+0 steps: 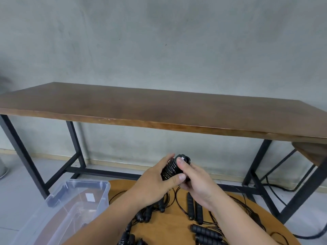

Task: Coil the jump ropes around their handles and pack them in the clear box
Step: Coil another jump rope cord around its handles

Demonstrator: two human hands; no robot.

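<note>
Hands: left hand (155, 181) and right hand (194, 181) both gripping one coiled rope bundle (170, 169), mid-frame. I judge packing barely started: clear box (104, 191) lower left looks empty; loose ropes (194, 209) remain on tabletop (169, 225).

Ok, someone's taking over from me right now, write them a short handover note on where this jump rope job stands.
Left hand and right hand: both grip one coiled jump rope, held above the round table.
Clear box: open at the table's left; no ropes visible inside.
Loose jump ropes: several lie uncoiled on the table.
Done: the held rope looks nearly wound.
Left: box it, then coil and pack the others.
</note>
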